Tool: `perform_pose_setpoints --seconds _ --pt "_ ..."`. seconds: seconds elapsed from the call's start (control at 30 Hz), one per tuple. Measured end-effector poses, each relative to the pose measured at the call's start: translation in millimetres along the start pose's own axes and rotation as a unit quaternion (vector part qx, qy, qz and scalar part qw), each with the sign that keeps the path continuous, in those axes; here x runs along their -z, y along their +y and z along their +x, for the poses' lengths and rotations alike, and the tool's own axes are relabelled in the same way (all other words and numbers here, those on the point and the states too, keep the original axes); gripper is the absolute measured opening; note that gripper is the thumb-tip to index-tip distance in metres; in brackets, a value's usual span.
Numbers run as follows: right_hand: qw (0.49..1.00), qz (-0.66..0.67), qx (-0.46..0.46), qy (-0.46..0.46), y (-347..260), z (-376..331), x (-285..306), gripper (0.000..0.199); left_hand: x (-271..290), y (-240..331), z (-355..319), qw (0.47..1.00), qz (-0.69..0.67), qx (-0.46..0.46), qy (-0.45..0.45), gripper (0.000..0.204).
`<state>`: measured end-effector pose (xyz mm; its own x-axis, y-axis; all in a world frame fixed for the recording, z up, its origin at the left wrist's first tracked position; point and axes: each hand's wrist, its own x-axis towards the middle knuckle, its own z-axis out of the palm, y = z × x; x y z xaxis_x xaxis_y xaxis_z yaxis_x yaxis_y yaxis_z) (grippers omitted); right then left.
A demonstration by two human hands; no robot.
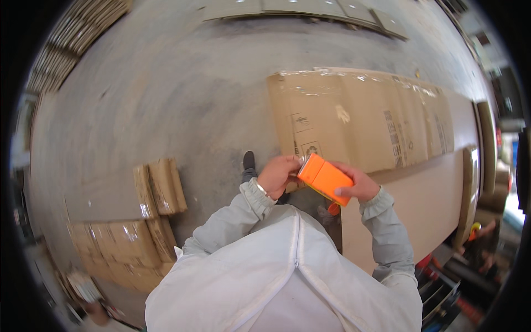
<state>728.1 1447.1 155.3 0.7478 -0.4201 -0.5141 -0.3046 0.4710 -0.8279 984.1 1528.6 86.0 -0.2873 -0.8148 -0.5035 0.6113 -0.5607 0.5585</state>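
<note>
In front of my chest I hold an orange box-shaped thing (326,178) with flat sides, a seam across it and a silvery edge at its left end. My right hand (359,185) wraps round its right end, thumb on the near side. My left hand (278,176) is closed, its fingertips pinched at the silvery end. What sits between those fingertips is too small to make out. A small orange piece (333,208) shows just below the box-shaped thing. Beyond it, a large flat cardboard sheet (365,116) lies on a pale board (409,207).
Taped cardboard packages (113,243) are stacked at the left. Flat grey panels (304,8) lie on the concrete floor (166,83) at the far side, and more cardboard (72,39) stands at the far left. Dark equipment (442,293) is at the lower right.
</note>
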Motion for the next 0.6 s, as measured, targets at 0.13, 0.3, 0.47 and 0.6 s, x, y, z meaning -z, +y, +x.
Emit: perform_pose_setpoints --seconds 0.13,0.3,0.47,0.6 --pt "0.989 -0.112 -0.056 -0.076 -21 14 -27 0.076 20 -47 -33 0.984 0.0 -0.072 0.162 0.022" --pt "0.958 -0.258 -0.103 -0.068 -67 32 -42 0.066 131 -82 -15 0.925 -0.026 -0.258 0.279 0.023" --pt "0.884 -0.438 -0.148 -0.063 -120 82 -33 0.061 237 -153 91 0.904 -0.168 -0.105 0.38 0.02" --pt "0.855 -0.477 -0.196 -0.061 -132 119 -37 0.062 214 -221 187 0.962 -0.153 0.052 0.219 0.017"
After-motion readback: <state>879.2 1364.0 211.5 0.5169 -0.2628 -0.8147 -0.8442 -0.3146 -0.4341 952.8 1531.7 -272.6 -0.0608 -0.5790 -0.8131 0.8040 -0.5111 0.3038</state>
